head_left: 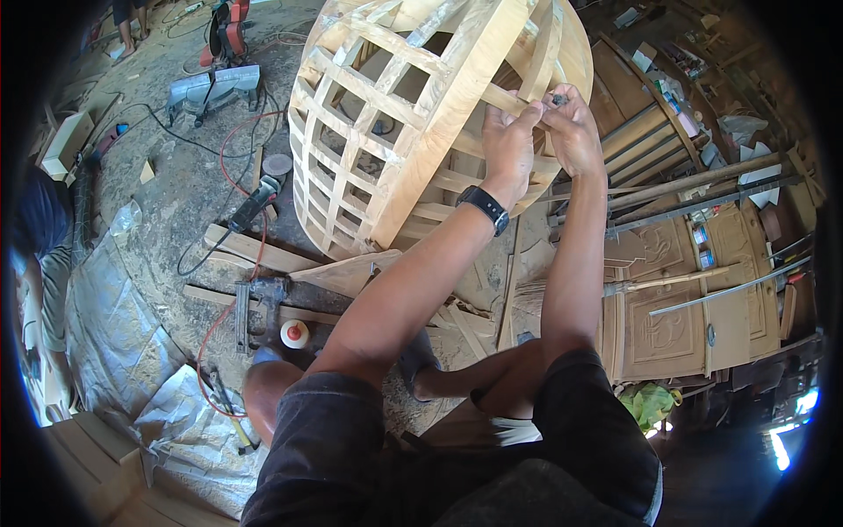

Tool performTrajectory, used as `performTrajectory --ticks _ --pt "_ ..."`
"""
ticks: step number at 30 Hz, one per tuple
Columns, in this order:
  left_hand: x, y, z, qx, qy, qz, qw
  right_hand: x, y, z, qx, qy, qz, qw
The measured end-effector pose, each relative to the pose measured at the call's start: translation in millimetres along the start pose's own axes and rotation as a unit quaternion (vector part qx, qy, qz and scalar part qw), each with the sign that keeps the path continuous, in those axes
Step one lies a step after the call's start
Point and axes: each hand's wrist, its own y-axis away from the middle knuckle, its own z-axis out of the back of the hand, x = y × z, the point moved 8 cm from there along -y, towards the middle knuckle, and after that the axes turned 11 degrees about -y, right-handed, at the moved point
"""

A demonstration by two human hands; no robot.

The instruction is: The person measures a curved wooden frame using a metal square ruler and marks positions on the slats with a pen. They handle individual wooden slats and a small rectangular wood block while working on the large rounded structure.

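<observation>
In front of me stands a large rounded wooden lattice frame (439,132) of pale crossing slats, with a broad plank running diagonally across it. Both hands are at its right side, close together. My left hand (509,149), a dark watch on its wrist, is closed beside a short slat (503,98); its fingers are partly hidden, and I cannot tell what they hold. My right hand (575,136) pinches a small dark piece (558,100), too small to name, close to the left thumb. A curved slat (542,53) rises just above the hands.
On the floor at left lie an angle grinder (255,204), a nail gun (259,309), a glue bottle (295,334), a hammer (233,417) and hoses. Behind stands a mitre saw (215,83). Carved panels (676,325) and a broom (650,283) are at right. Another person (44,228) sits far left.
</observation>
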Motion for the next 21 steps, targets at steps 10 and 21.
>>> performTrajectory --ticks 10,21 --pt "-1.6 -4.0 -0.9 0.03 -0.031 -0.015 0.999 1.4 -2.9 0.2 -0.017 -0.019 -0.005 1.0" --pt "5.2 -5.0 -2.7 0.022 -0.031 -0.045 0.998 12.5 -0.2 -3.4 -0.031 0.046 0.006 0.998"
